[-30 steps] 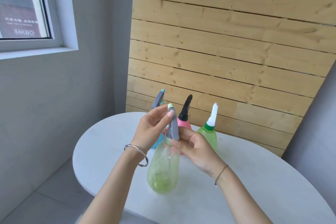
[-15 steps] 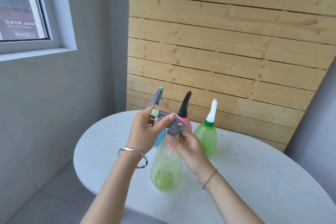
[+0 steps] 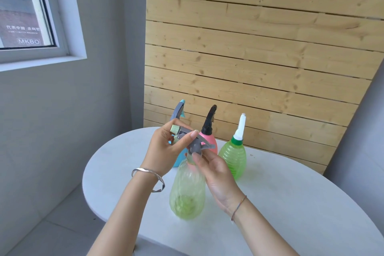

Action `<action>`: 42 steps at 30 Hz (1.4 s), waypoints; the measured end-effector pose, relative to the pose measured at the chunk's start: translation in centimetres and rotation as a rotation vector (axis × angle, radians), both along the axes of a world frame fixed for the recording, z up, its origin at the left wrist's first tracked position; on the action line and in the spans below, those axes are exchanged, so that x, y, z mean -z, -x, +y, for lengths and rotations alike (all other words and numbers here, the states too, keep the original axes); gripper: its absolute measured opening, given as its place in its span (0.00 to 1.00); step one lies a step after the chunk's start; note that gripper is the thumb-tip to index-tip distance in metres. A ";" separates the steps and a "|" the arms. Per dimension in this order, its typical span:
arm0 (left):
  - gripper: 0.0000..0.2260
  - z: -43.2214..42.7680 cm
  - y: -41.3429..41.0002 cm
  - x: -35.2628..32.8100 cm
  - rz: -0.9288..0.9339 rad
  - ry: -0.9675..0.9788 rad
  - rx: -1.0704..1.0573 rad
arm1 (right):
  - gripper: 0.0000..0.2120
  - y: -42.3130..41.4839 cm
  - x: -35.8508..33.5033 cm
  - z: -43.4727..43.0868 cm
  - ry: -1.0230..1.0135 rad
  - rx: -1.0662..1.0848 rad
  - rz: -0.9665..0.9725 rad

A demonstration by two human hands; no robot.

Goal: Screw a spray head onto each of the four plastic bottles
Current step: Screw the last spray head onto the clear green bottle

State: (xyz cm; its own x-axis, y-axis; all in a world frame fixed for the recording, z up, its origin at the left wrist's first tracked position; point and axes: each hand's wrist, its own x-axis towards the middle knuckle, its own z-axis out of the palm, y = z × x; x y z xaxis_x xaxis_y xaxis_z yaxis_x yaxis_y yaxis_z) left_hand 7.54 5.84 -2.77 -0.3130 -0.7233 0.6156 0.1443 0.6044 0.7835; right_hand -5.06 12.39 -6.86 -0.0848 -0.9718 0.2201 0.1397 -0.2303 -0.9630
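A pale green bottle [image 3: 187,191] stands on the white table [image 3: 291,203] near its front. A grey spray head [image 3: 197,143] with a pale green nozzle sits on its neck, nozzle pointing left. My left hand [image 3: 166,149] grips the head's nozzle end. My right hand [image 3: 214,170] pinches the grey collar at the neck. Behind stand a blue bottle [image 3: 178,160] with a grey head, mostly hidden by my left hand, a pink bottle [image 3: 209,139] with a black head, and a green ribbed bottle [image 3: 233,158] with a white head.
A wooden slat panel [image 3: 259,58] rises right behind the table. A grey wall with a window [image 3: 22,12] is to the left. The table's rounded left edge drops to a grey tiled floor [image 3: 52,230].
The spray head has turned on the pale green bottle: its nozzle pointed up a second ago and now points left. My hands shifted their grip with it.
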 end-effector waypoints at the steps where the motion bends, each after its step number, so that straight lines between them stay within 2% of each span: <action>1: 0.09 0.0 0.0 0.0 -0.005 0.004 -0.003 | 0.20 -0.2 0.1 -0.1 0.007 0.042 -0.011; 4: 0.12 0.1 -0.1 0.1 -0.021 0.015 -0.016 | 0.17 -0.7 0.7 -0.4 0.034 0.147 -0.032; 9: 0.11 0.1 -0.1 0.2 -0.013 0.010 0.002 | 0.18 0.2 0.1 -0.1 0.008 -0.045 -0.001; 14: 0.12 0.2 -0.1 0.1 -0.012 -0.008 0.004 | 0.20 -0.4 0.3 -0.3 0.046 0.070 -0.049; 18: 0.12 0.2 -0.2 0.1 -0.032 -0.011 -0.027 | 0.18 0.3 0.0 0.0 0.003 -0.085 -0.055; 23: 0.14 0.3 -0.1 0.1 -0.028 0.001 -0.011 | 0.17 -0.2 0.2 -0.2 0.031 0.046 -0.076; 28: 0.13 0.1 -0.2 0.2 -0.027 -0.001 0.002 | 0.14 0.1 -0.1 0.2 -0.002 -0.087 -0.096; 32: 0.11 0.1 -0.1 0.2 -0.023 0.001 0.022 | 0.19 -0.4 0.2 -0.1 0.033 0.060 -0.088; 34: 0.11 0.1 -0.2 0.2 -0.016 -0.003 0.026 | 0.21 -0.3 0.2 -0.1 0.040 0.045 -0.086; 38: 0.09 0.2 -0.2 0.2 -0.011 -0.007 0.034 | 0.19 0.0 -0.1 0.1 0.009 -0.066 -0.063; 42: 0.10 0.2 -0.2 0.2 -0.011 0.006 0.024 | 0.19 -0.3 0.4 -0.3 0.039 0.085 -0.039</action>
State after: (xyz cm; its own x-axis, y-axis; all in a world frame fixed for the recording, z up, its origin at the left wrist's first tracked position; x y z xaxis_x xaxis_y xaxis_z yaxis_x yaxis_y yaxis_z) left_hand 7.71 6.08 -3.01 -0.3372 -0.7120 0.6159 0.1500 0.6053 0.7818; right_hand -4.71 12.09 -7.23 -0.1756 -0.9515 0.2524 0.1555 -0.2800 -0.9473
